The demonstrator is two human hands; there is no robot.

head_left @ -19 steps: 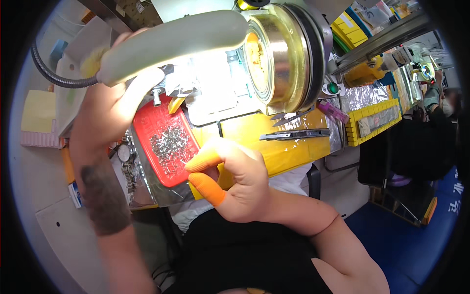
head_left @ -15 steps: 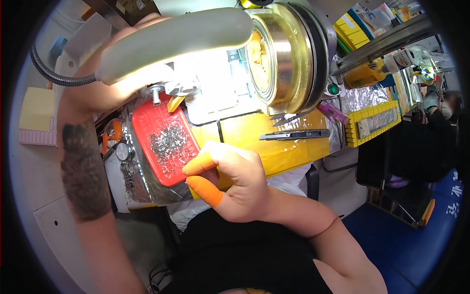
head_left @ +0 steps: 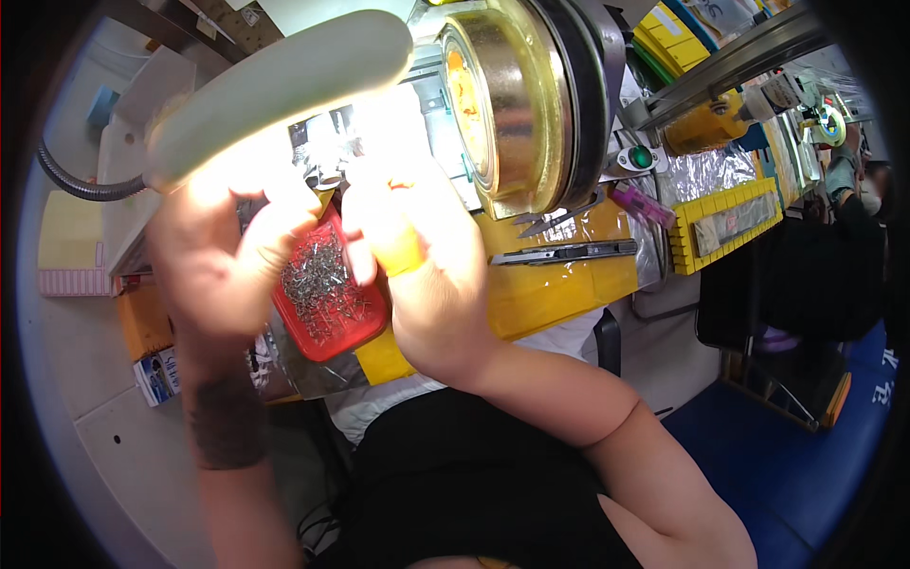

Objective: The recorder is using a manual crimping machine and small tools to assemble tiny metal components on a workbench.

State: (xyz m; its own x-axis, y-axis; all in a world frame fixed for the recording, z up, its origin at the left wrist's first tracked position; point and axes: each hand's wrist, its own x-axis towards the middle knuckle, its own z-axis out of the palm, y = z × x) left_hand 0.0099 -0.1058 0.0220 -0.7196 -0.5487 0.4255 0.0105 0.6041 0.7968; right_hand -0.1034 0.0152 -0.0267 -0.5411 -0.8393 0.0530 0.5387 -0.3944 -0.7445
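My left hand is raised under the bright lamp, left of a red tray. Its fingers are smeared by motion and glare. Opposite it, my right hand is bent over the tray's right side, fingers curled in, with an orange finger cot showing. Whatever its fingertips hold is lost in the light. In the tray lies a heap of small, thin metal pins. Just beyond the fingertips is a shiny metal fixture, partly washed out.
A long white lamp on a flexible neck hangs over the hands. Right of them stands a large round brass-coloured machine part. On the yellow mat lie a box cutter and scissors. A yellow ridged tray sits further right.
My left hand has come down from behind the lamp to beside the tray. My right hand has moved up from the tray's near corner toward the lit fixture. The view has shifted slightly.
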